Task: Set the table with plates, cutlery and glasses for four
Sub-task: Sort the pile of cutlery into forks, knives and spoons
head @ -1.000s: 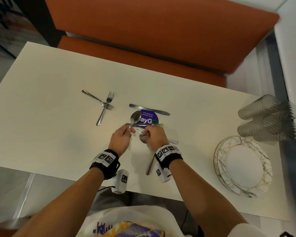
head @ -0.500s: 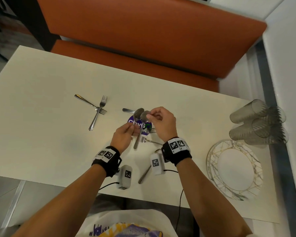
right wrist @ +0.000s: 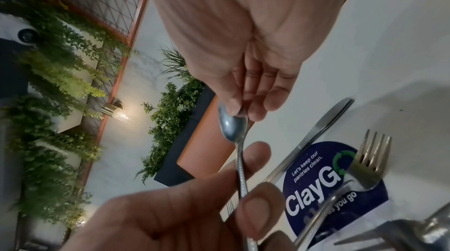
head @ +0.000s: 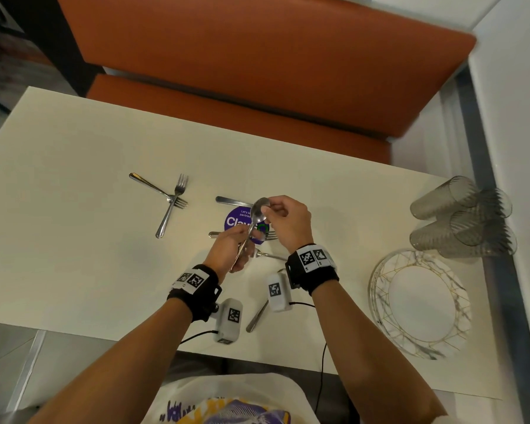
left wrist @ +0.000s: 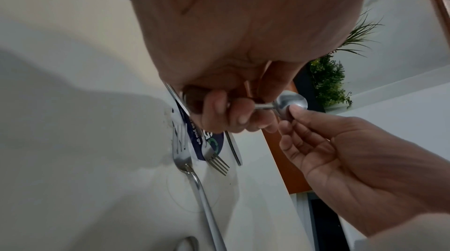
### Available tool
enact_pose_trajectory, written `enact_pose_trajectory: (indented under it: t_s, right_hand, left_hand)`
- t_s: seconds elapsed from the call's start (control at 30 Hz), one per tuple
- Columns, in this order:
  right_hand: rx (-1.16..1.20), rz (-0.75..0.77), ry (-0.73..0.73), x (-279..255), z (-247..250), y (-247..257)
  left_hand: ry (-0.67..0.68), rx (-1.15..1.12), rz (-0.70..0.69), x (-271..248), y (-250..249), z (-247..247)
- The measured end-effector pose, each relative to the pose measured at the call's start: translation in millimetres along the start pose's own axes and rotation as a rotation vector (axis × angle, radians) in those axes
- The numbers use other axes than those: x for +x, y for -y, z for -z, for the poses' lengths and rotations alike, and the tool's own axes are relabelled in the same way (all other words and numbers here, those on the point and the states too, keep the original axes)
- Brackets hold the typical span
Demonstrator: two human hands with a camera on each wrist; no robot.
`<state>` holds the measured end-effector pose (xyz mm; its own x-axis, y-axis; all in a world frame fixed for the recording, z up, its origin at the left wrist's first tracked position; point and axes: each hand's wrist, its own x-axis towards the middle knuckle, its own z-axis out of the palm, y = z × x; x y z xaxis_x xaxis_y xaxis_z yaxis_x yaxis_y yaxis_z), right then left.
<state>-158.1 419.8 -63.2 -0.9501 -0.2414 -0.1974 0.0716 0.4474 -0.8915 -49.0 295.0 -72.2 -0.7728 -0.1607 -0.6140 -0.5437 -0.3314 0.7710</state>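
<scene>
Above table [head: 74,240], spoon [head: 259,209] pinched between both hands

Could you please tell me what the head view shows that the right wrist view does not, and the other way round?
Only the head view shows the stack of plates, the tumblers lying on their sides and the two crossed forks on the table. Only the right wrist view shows the hanging plants and a lit wall lamp. Both show the left hand gripping spoon handles, the right hand pinching a spoon bowl, and the purple sticker with a knife beside it.
</scene>
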Motion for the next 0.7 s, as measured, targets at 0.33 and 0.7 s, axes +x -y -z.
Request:
enact_pose_trajectory:
  t_s: [0.33,0.7]
  right_hand:
    - [-0.033,-0.084,0.046,-12.5,18.6,-31.8]
    - [-0.622,-0.347,0.141,-82.1,12.3,-77.8]
  left_hand:
    - [-0.11,0.068,0.053,6.3,13.5,-4.3]
    - [-0.14,0.166,0.097,-1.1,42.4,-9.0]
